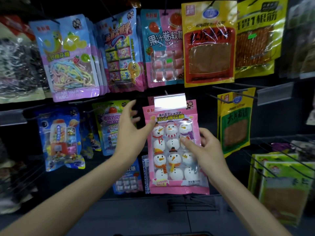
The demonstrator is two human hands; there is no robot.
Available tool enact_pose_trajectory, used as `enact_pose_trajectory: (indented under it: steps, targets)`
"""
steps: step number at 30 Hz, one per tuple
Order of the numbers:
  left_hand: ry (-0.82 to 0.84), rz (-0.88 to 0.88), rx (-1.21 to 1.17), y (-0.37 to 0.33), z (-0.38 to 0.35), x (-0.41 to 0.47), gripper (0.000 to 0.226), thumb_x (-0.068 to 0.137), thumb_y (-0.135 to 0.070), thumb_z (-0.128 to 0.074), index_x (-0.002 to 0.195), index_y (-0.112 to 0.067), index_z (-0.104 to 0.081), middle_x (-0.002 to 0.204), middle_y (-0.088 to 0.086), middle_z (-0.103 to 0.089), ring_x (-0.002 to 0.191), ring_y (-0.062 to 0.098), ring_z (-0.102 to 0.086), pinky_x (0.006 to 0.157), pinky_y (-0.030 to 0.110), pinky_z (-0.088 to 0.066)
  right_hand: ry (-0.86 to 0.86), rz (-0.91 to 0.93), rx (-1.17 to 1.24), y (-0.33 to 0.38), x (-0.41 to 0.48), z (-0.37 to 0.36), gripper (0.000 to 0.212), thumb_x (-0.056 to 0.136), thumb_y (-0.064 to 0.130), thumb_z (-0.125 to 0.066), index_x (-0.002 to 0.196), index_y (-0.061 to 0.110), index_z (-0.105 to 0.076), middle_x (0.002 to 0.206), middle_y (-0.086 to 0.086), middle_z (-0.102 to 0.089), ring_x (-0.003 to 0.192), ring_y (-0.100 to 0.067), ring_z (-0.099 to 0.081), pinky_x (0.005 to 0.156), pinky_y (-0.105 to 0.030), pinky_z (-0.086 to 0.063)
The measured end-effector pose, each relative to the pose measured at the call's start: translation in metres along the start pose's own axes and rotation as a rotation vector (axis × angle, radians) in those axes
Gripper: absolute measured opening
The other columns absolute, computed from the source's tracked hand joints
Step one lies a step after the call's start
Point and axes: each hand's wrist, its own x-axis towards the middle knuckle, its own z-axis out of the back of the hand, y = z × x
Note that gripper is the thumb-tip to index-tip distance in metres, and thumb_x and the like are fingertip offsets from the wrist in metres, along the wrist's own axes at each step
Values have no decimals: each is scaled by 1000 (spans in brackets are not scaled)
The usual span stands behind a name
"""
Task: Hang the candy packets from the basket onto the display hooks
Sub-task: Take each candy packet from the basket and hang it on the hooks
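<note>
A pink packet of snowman marshmallows (172, 166) hangs upright in the middle row, its top behind a shiny price-tag holder (169, 101). My right hand (207, 150) holds the packet's right edge, thumb across its front and fingers behind. My left hand (130, 130) is spread with straight fingers; its thumb tip touches the packet's upper left part. The hook itself is hidden behind the tag holder. The basket is out of view.
Other candy packets hang above: pastel rope candy (68, 58), a pink-blue fruit-roll pack (163, 48), a yellow-red snack pack (208, 43). A gumball-machine packet (61, 138) hangs left. Yellow-green packs (236, 123) hang right. Bare wire hooks (279, 155) stick out at lower right.
</note>
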Motion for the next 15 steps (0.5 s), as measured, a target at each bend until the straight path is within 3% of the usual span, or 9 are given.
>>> enact_pose_trajectory:
  steps: [2, 5, 7, 10, 13, 15]
  targets:
    - [-5, 155, -76, 9, -3, -10, 73, 92, -33, -78, 153, -35, -38, 134, -9, -51, 115, 7, -59, 92, 32, -53, -2, -7, 8, -1, 2, 1, 30, 88, 22, -83, 114, 23, -69, 103, 1, -80, 94, -19, -78, 87, -52, -63]
    - [171, 296, -145, 24, -6, -19, 43, 94, -36, -74, 133, -27, -59, 114, -6, -71, 94, 10, -73, 78, 28, -58, -7, -15, 11, -4, 3, 1, 28, 88, 22, -83, 114, 22, -71, 104, 1, -80, 96, -19, -78, 88, -52, -63]
    - [306, 301, -152, 33, -7, -22, 29, 95, -36, -72, 121, -22, -69, 107, -5, -78, 92, 11, -76, 77, 31, -60, -11, -15, 5, -5, 4, 1, 27, 89, 22, -82, 114, 23, -72, 104, 1, -80, 96, -19, -78, 89, -51, -63]
    - [335, 306, -185, 43, -9, -22, 23, 94, -35, -73, 112, -20, -74, 103, -5, -80, 92, 15, -78, 82, 37, -64, -8, -25, -11, -9, 5, -1, 26, 91, 21, -80, 115, 24, -73, 104, 2, -81, 96, -18, -78, 87, -48, -63]
    - [306, 308, -188, 52, -11, -13, 20, 93, -34, -76, 106, -19, -75, 98, -3, -80, 87, 15, -78, 70, 30, -62, -40, -40, -42, -14, 8, -6, 24, 92, 24, -79, 115, 25, -73, 101, 4, -81, 94, -15, -78, 82, -41, -63]
    - [284, 298, -194, 58, -15, -6, 17, 92, -32, -78, 103, -19, -76, 92, -3, -80, 83, 15, -78, 64, 23, -58, -89, -52, -59, -17, 16, -11, 24, 90, 26, -81, 112, 23, -72, 95, 5, -81, 85, -10, -78, 71, -30, -63]
